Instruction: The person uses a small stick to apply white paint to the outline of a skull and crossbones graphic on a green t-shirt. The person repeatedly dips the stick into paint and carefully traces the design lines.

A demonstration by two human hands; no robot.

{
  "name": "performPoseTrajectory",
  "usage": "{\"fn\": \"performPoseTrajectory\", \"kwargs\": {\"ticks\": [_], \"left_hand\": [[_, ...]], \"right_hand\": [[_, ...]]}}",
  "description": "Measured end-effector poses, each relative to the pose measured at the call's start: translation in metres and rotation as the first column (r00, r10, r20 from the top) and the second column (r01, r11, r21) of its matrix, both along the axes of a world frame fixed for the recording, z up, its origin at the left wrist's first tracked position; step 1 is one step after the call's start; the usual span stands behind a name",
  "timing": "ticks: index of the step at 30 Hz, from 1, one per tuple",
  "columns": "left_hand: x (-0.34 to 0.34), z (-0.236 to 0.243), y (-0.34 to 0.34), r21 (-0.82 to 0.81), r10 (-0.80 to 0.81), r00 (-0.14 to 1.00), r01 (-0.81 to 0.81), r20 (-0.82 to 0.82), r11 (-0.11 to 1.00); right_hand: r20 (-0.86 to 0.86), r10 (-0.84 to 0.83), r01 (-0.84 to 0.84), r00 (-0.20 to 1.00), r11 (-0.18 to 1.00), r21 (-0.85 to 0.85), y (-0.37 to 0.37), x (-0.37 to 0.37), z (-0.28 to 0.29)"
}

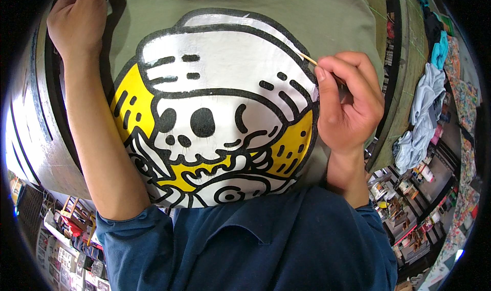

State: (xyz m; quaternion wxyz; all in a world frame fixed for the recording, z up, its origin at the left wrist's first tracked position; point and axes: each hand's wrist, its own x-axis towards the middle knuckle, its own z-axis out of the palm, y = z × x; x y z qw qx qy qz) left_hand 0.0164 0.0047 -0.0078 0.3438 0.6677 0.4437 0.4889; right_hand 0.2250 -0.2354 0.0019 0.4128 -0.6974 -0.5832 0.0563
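Note:
Before me lies an olive-green cloth [148,0] with a large printed picture [215,76] of a white skull in a cap, in black, white and yellow. My right hand [353,97] is closed, thumb and forefinger pinching a thin wooden stick [309,59]. The stick's tip is at the black outline along the cap's right edge. At the upper left, my left hand [79,28] has its fingers curled by the cloth's left edge. A small pale thing [109,7] shows beside those fingers; the view's top edge partly cuts them off, and I cannot make out what they hold.
A curved greyish board edge [409,76] runs along the right of the cloth. Beyond it hang crumpled pale cloths [427,102] and a turquoise cloth [440,51]. Cluttered shelves [414,194] stand at the lower right. A shiny pale panel [38,112] curves along the left.

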Motion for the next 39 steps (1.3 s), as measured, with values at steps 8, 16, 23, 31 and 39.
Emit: {"fn": "performPoseTrajectory", "kwargs": {"ticks": [8,16,23,31,39], "left_hand": [[-0.002,-0.001,0.001,0.014,-0.014,1.0,0.014,-0.007,1.0],[-0.023,-0.012,-0.001,0.046,0.225,0.936,-0.221,-0.271,0.974],[-0.02,-0.005,-0.005,0.059,0.278,0.89,-0.276,-0.362,0.959],[-0.025,-0.011,-0.001,0.056,0.234,0.925,-0.227,-0.3,0.972],[-0.024,-0.009,-0.004,0.056,0.232,0.922,-0.225,-0.31,0.973]], "right_hand": [[-0.019,-0.009,0.009,1.0,1.0,-0.004,-0.002,0.001,0.0],[0.034,0.033,-0.033,0.999,0.999,-0.013,0.001,0.001,-0.001],[0.043,0.081,-0.078,0.996,0.996,-0.052,0.0,0.002,0.005],[0.027,0.0,0.0,1.0,1.0,-0.009,0.001,0.0,0.0],[0.01,-0.001,0.001,1.0,1.0,-0.013,-0.002,0.001,0.001]]}}
